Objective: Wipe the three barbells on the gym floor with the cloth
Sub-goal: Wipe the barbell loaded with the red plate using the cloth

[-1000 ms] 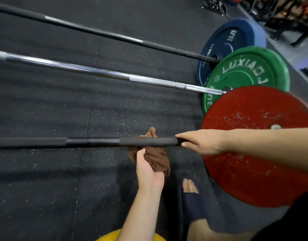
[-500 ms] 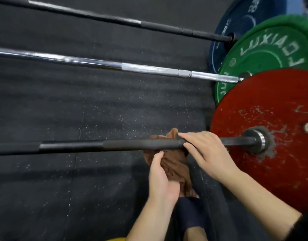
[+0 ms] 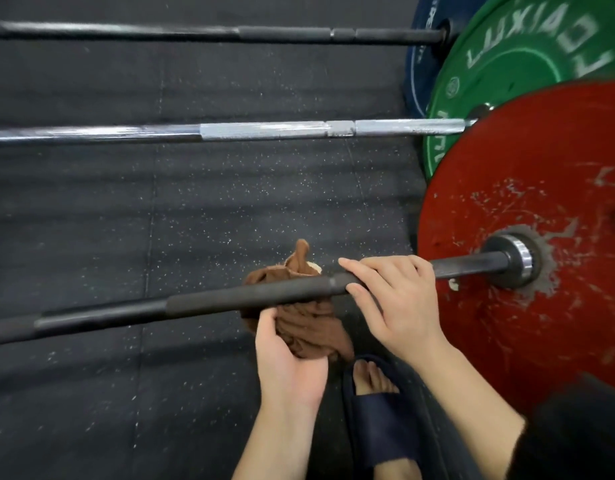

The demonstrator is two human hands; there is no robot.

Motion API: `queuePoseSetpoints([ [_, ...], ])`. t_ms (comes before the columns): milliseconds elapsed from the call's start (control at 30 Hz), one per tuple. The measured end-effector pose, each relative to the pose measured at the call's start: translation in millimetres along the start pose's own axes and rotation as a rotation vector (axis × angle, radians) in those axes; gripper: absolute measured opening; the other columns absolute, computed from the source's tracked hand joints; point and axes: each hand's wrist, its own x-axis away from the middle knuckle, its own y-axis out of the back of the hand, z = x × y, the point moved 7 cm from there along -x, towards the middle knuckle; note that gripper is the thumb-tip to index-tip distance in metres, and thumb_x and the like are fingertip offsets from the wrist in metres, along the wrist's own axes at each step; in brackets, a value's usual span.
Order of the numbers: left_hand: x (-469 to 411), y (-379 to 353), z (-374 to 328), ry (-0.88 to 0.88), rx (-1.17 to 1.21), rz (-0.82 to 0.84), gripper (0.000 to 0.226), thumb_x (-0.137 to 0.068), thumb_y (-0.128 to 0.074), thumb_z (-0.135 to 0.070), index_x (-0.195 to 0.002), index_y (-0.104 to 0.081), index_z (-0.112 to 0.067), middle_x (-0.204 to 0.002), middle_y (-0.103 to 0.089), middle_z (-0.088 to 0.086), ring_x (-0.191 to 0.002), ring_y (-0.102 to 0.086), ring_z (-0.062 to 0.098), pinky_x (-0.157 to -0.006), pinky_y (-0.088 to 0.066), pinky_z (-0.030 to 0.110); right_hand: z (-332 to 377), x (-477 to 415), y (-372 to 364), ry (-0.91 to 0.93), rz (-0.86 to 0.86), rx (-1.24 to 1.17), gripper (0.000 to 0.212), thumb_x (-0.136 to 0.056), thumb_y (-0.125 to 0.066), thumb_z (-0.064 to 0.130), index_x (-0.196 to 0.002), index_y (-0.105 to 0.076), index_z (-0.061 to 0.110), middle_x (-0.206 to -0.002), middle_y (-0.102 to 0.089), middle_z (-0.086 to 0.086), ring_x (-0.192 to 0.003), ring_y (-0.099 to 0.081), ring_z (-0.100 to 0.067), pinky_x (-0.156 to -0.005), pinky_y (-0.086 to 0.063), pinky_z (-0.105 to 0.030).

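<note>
The cloth point(image 3: 309, 323), a brown bunched rag, sits at lower centre of the frame. It is looped under the nearest barbell point(image 3: 212, 301), with a tail poking up behind the shaft, so it seems placed to rub the underside and back of the bar as well as the top. The left hand point(image 3: 288, 362) grasps the cloth from below, palm turned up, gathering the folds against the bar. Just to the right of it, the right hand point(image 3: 399, 303) curls its fingers over the shaft with the thumb tucked beneath, probably to steady the bar and stop it rolling on the floor point(image 3: 91, 209) during wiping. Counted, there are three barbells: this dark one, the chrome middle barbell point(image 3: 264, 130) across the centre, and the far barbell point(image 3: 282, 33) along the top edge. Three plates show at the right, one per bar: a red plate point(image 3: 507, 188), a green plate point(image 3: 507, 81) and a blue plate point(image 3: 420, 74). There is one cloth, and one slippered foot point(image 3: 375, 403) at lower centre.
</note>
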Motion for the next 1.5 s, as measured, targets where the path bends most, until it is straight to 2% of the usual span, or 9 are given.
queuePoseSetpoints([
  [233,1.4,2.0,41.3,0.126,-0.113,-0.050,0.041,-0.107,-0.038,-0.023,-0.135,-0.062,-0.006,-0.134,-0.067,0.014,-0.118,-0.067,0.023,-0.102,-0.054,0.037,-3.9,-0.5,5.7,-0.058,0.017,-0.111,0.041,-0.103,-0.054,0.043,-0.132,-0.065,0.016,-0.118,-0.069,0.009,-0.109,-0.063,-0.016,-0.098,-0.041,-0.039],
  [333,-4.1,-8.6,71.6,0.220,-0.114,0.000,0.045,-0.108,-0.036,-0.024,-0.144,-0.055,-0.005,-0.142,-0.061,0.016,-0.134,-0.057,0.030,-0.120,-0.035,0.047,-27.1,9.5,13.1,-0.156,-0.008,-0.114,0.043,-0.100,-0.058,0.044,-0.128,-0.066,0.014,-0.123,-0.067,0.005,-0.119,-0.060,-0.018,-0.111,-0.035,-0.038],
  [467,-18.0,-19.7,92.7,0.293,-0.107,0.037,0.046,-0.108,-0.031,-0.019,-0.148,-0.051,-0.004,-0.146,-0.057,0.016,-0.136,-0.055,0.032,-0.122,-0.031,0.048,-55.7,30.6,27.5,-0.247,-0.045,-0.009,0.039,-0.103,-0.053,0.037,-0.132,-0.065,0.015,-0.141,-0.060,0.005,-0.138,-0.050,-0.017,-0.123,-0.020,-0.047],
  [800,-17.4,-2.3,47.9,0.172,-0.048,0.177,0.056,-0.097,-0.054,-0.010,-0.152,-0.045,-0.007,-0.161,-0.040,0.010,-0.150,-0.037,0.024,-0.127,-0.021,0.040,-56.5,38.8,18.8,-0.297,-0.110,-0.087,0.037,-0.103,-0.053,0.031,-0.134,-0.065,0.014,-0.143,-0.058,0.002,-0.142,-0.045,-0.021,-0.124,-0.015,-0.052],
  [933,-13.0,-5.4,59.4,0.146,-0.048,0.102,0.047,-0.104,-0.037,-0.015,-0.146,-0.053,-0.004,-0.151,-0.053,0.013,-0.141,-0.050,0.027,-0.125,-0.021,0.046,-52.4,39.2,18.2,-0.319,-0.125,-0.115,0.037,-0.103,-0.053,0.028,-0.135,-0.064,0.012,-0.144,-0.058,0.002,-0.143,-0.044,-0.023,-0.125,-0.012,-0.051],
  [1100,-15.6,-11.8,82.9,0.243,-0.076,0.103,0.050,-0.109,-0.025,-0.019,-0.155,-0.041,-0.007,-0.156,-0.047,0.011,-0.147,-0.041,0.028,-0.127,-0.018,0.044,-53.1,37.6,23.0,-0.294,-0.066,-0.116,0.038,-0.102,-0.056,0.027,-0.137,-0.062,0.012,-0.149,-0.054,0.001,-0.147,-0.039,-0.021,-0.125,-0.016,-0.052],
  [1367,-21.3,-33.9,128.0,0.339,-0.182,0.131,0.048,-0.111,-0.024,-0.018,-0.153,-0.043,-0.006,-0.152,-0.053,0.011,-0.142,-0.049,0.026,-0.126,-0.026,0.042,-87.2,47.2,41.5,-0.511,-0.038,-0.038,0.056,-0.098,-0.056,0.051,-0.141,-0.059,0.014,-0.156,-0.046,0.001,-0.152,-0.030,-0.016,-0.127,-0.017,-0.046],
  [1433,-22.2,-33.4,129.6,0.370,-0.175,0.177,0.048,-0.111,-0.024,-0.017,-0.153,-0.043,-0.005,-0.153,-0.052,0.012,-0.143,-0.048,0.027,-0.125,-0.027,0.042,-90.6,49.4,41.4,-0.513,-0.038,-0.095,0.052,-0.102,-0.053,0.044,-0.143,-0.057,0.012,-0.158,-0.043,0.001,-0.153,-0.028,-0.015,-0.127,-0.017,-0.047],
  [1500,-22.4,-30.0,125.8,0.371,-0.114,0.262,0.050,-0.111,-0.020,-0.016,-0.158,-0.032,-0.004,-0.161,-0.040,0.013,-0.150,-0.035,0.029,-0.129,-0.013,0.044,-90.6,53.1,42.8,-0.520,-0.075,-0.164,0.043,-0.106,-0.050,0.030,-0.143,-0.057,0.010,-0.158,-0.044,0.000,-0.153,-0.027,-0.015,-0.126,-0.019,-0.051],
])
